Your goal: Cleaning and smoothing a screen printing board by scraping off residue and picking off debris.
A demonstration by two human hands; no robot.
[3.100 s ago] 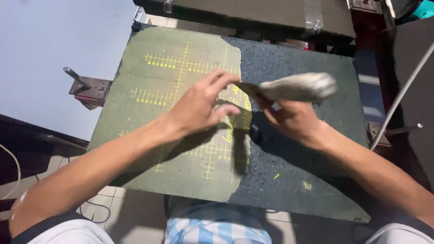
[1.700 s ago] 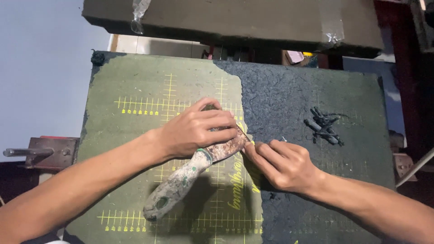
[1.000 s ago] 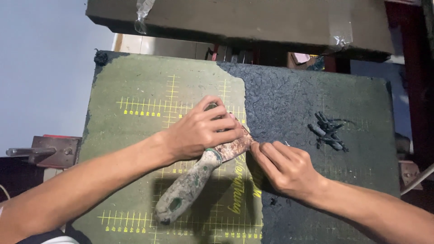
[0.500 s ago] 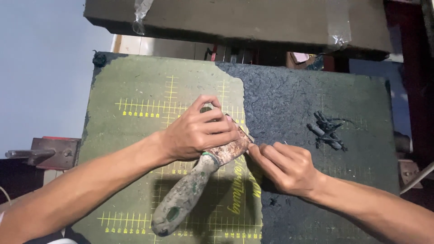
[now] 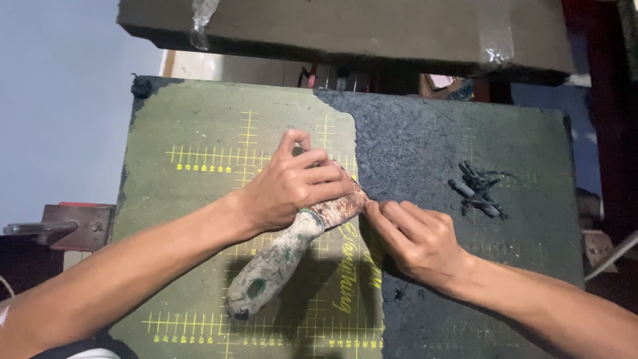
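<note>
The biggest thing under me is the green cutting mat with its yellow grid, and its right half is covered by a rough black layer whose edge runs down the middle of the board. Above it hangs a thick dark slab, and off the left side sits a brown metal bracket. On the black area, well apart from my hands, lies a small heap of dark scraped strips. My left hand is curled shut over the neck of the scraper, fingers pressing down on the rusty blade, while the paint-flecked handle sticks out toward me over the green part. The blade tip sits right at the edge of the black layer, just beside my right hand. That hand lies mostly flat and nearly closed, fingertips pinched at the layer's edge; whether it actually has a lifted flap between them I cannot tell. To do this well I judge the blade should stay low and nearly flat to the mat, with steady pressure from the left fingers, so it slides under the black stuff rather than gouging the green surface, and my right fingertips should stay clear of the blade edge.
</note>
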